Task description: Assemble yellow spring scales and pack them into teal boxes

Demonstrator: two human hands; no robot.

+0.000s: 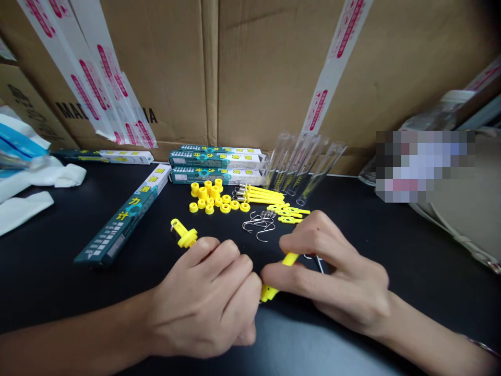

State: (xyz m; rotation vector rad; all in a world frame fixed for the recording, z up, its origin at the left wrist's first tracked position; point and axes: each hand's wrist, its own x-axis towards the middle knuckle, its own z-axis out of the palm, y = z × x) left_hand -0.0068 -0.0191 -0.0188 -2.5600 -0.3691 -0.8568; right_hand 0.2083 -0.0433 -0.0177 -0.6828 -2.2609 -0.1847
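Observation:
My left hand (211,297) is closed around a spring scale, most of it hidden in the fist. Its yellow end piece (187,237) sticks out at the upper left, with a small metal ring at its tip. More yellow plastic (268,293) shows between the two hands. Thumb and forefinger of my right hand (332,277) pinch a slim yellow plastic strip (290,258). A thin metal piece (320,263) shows behind the right fingers; I cannot tell whether it is held. Just beyond lie S-shaped metal hooks (259,227) and flat yellow hook pieces (289,213).
Yellow caps and rings (211,196), yellow rods with springs (262,195) and clear tubes (297,167) stand or lie behind my hands. Printed boxes (215,175) are stacked at the back; another box (125,216) lies left. A large carton (254,78) walls off the rear. A bag (457,209) sits right.

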